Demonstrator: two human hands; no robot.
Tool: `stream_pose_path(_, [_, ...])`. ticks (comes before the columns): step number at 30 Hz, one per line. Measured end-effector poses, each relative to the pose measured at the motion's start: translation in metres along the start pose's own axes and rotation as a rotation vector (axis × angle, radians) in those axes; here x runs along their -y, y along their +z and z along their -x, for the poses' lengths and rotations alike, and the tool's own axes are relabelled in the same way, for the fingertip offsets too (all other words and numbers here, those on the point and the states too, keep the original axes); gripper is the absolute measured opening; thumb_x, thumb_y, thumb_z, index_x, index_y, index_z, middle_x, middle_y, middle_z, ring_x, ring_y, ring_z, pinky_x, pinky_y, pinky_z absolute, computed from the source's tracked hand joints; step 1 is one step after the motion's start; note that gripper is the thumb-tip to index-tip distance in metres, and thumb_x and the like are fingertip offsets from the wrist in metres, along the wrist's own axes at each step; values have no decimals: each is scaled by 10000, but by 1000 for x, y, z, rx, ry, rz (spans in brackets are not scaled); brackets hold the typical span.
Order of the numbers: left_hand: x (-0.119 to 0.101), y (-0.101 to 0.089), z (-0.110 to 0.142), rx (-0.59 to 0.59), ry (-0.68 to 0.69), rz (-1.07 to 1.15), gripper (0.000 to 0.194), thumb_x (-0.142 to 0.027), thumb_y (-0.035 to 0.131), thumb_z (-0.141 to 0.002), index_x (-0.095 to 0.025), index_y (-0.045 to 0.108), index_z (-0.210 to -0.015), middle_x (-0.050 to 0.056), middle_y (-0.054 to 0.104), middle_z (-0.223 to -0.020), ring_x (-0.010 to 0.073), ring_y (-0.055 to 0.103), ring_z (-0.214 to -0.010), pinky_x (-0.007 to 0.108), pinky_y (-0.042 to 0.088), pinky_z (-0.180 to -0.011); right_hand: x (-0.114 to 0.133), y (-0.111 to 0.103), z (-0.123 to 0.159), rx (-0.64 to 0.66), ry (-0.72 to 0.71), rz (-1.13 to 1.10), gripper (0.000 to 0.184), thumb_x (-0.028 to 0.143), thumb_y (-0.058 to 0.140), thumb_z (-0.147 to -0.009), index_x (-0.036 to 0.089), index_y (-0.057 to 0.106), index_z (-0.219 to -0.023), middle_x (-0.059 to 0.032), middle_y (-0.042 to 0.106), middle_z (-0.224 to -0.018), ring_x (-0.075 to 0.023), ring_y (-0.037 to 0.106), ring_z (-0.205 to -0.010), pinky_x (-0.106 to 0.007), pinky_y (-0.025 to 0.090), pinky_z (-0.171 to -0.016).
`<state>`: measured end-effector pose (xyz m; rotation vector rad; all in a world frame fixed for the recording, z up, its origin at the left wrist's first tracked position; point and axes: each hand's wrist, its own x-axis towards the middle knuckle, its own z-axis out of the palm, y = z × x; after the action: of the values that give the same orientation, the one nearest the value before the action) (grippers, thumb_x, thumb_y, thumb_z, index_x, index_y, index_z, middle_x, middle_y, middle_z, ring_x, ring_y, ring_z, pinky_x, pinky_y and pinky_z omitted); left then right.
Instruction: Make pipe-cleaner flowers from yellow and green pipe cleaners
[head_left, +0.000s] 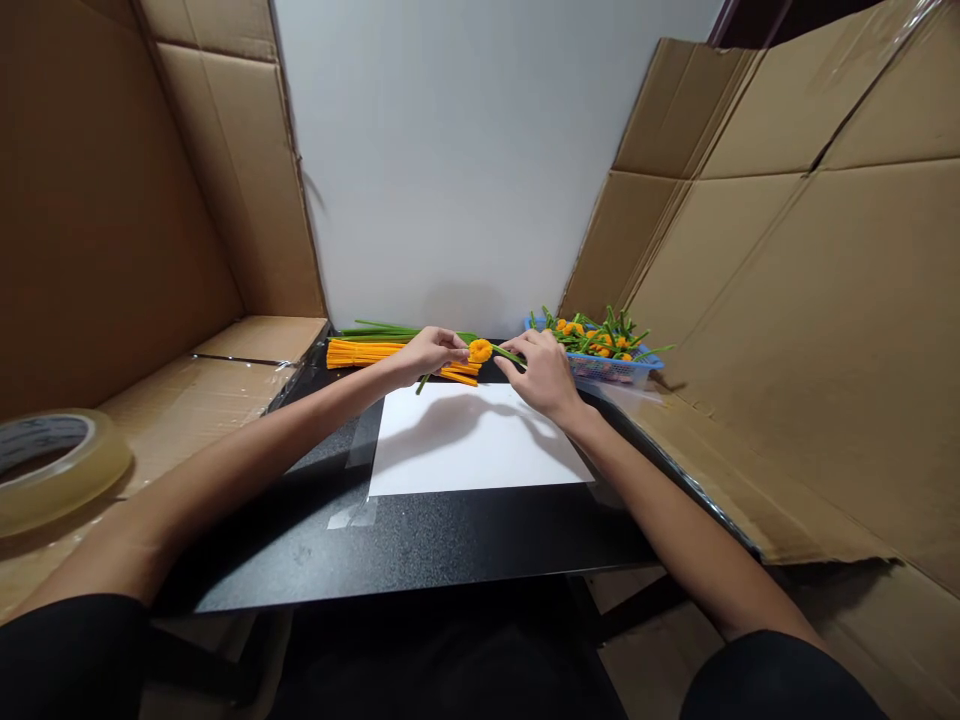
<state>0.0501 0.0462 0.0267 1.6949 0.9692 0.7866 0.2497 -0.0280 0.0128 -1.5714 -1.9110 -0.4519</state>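
Note:
Both hands meet above the far edge of a white sheet of paper (472, 445) on a black table (420, 545). My left hand (427, 353) pinches a small orange coiled pipe-cleaner flower (480, 350). My right hand (541, 372) is closed on its green stem (508, 354), which runs down to the left below the flower. Behind the hands lie a bundle of orange pipe cleaners (360, 352) and some green ones (382, 329).
A blue basket (609, 368) at the right holds several finished orange flowers with green stems. Cardboard panels (795, 300) wall both sides. A roll of clear tape (52, 465) rests on cardboard at the left. A white wall stands behind.

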Motion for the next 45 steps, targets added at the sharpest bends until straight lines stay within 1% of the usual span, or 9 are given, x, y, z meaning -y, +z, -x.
stream_pose_path(4, [-4,0,4,-23,205,-238,122,-197,693,-860,-131,697,-757,37,697,-718,92,532,-593,228,359,-570,5,-2,1,136,23,53,296,327,534,-996,188,773,-889,-108,717,-827,-258,604,-847,-362,362,-768])
stream_pose_path(11, [-4,-12,1,-176,490,-629,141,-162,649,-853,-130,786,-865,69,748,-788,130,581,-663,248,370,-627,3,-5,1,103,27,34,288,389,574,-983,219,773,-1106,-105,764,-893,-307,613,-1000,-425,372,-882])
stream_pose_path(14, [-3,-9,2,-148,485,-656,161,-155,636,-849,-124,790,-883,72,752,-792,127,572,-643,245,362,-619,3,-1,2,122,10,-7,273,309,540,-988,217,773,-1098,-111,778,-980,-310,630,-1014,-435,401,-893])
stream_pose_path(18, [-4,-2,6,-118,470,-666,193,-173,612,-865,-113,791,-904,69,748,-775,117,540,-608,244,342,-605,1,8,0,169,31,-317,245,253,538,-955,189,752,-1056,-98,788,-1013,-249,687,-923,-359,469,-835])
stream_pose_path(22, [-5,0,8,-136,499,-670,209,-190,601,-870,-113,791,-910,67,743,-788,120,540,-631,242,337,-614,-3,21,-2,281,164,-636,186,278,536,-917,184,685,-860,-48,733,-760,-189,669,-738,-300,488,-725])
stream_pose_path(26, [-5,-4,6,-139,495,-718,307,-340,593,-913,-111,797,-892,38,667,-651,109,456,-558,253,294,-580,-7,29,-2,333,271,-864,255,410,520,-910,197,611,-803,50,478,-540,-122,456,-498,-241,381,-526])
stream_pose_path(29, [-2,-8,2,-126,534,-708,301,-345,611,-889,-113,799,-856,27,643,-627,99,413,-546,252,282,-574,-11,23,-4,269,160,-745,296,437,504,-912,197,622,-786,61,405,-546,-117,364,-511,-245,304,-525])
stream_pose_path(34, [8,-19,-7,-86,547,-597,279,-329,630,-839,-115,810,-836,6,608,-603,90,383,-548,241,265,-555,-18,8,-10,303,-38,-524,272,366,494,-899,188,650,-766,40,477,-608,-126,395,-596,-261,306,-607])
stream_pose_path(45, [20,-26,-12,-19,426,-524,325,-389,652,-835,-111,821,-838,-11,537,-512,87,324,-502,253,235,-525,-34,16,-11,377,-102,-508,303,379,493,-901,175,666,-759,35,519,-636,-117,390,-588,-260,297,-604])
